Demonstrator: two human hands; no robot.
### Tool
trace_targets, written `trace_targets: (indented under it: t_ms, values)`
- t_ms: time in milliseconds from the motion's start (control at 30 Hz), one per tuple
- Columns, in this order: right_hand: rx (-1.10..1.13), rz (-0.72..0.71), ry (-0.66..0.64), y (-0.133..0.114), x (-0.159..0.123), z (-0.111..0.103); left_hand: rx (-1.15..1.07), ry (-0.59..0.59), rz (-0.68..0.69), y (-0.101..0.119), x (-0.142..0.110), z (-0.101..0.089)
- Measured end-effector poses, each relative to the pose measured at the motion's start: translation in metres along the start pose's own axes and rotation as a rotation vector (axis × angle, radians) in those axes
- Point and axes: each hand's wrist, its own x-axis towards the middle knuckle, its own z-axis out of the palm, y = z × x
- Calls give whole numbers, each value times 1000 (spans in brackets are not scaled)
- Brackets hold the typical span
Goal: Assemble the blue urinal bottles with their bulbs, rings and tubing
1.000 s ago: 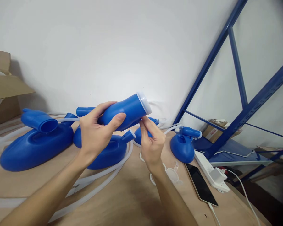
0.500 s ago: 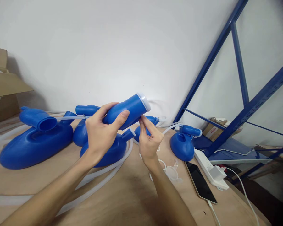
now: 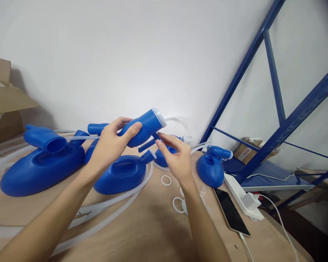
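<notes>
My left hand (image 3: pixel 113 140) is wrapped round a blue plastic tube-shaped mouthpiece (image 3: pixel 143 127) with a white rim (image 3: pixel 159 117), held above the table and tilted up to the right. Under it juts a narrow blue strip (image 3: pixel 147 145); my right hand (image 3: pixel 178 154) pinches its right end between thumb and index finger. Below stands a blue plastic bottle with a handle (image 3: pixel 120 178), its short neck topped by a white rim. White rings (image 3: pixel 166 180) lie on the table by my right forearm.
A large blue bottle (image 3: pixel 41 174) with a wide-mouthed blue piece (image 3: pixel 47 138) on top is at left. Clear hoses (image 3: pixel 106 223) curl across the table. At right are a small blue bottle (image 3: pixel 209 171), a phone (image 3: pixel 231 211), a power strip (image 3: pixel 242 198) and a blue shelf frame (image 3: pixel 239 76).
The mouthpiece has shifted slightly left and down with my left hand. My right hand's fingers have loosened from a tight curl into a straighter pinch, and the blue strip now shows.
</notes>
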Motion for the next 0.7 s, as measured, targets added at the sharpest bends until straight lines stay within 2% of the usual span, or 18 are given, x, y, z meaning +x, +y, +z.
trace_targets:
  t_ms: [100,167,233,367,433,567,700]
  values:
    - [224,213,-79,7,6,-5,-123,-236,-94,0,2,-5]
    - [350,287,-132,14,10,-10,-183,-336,-151,0,2,-4]
    - [377,230,-194,17,12,-16,-189,-426,-180,-1,1,0]
    - [206,-50,-334,14,10,-25,-130,-586,-212,-4,0,5]
    - [55,-125,-284,11,6,-24,-132,-602,-221,-5,0,7]
    - [-203,-237,-81,6,-4,-14,-128,-573,-176,-7,0,7]
    - [-253,-178,-62,-6,-6,-12,-16,-450,-135,-4,-4,6]
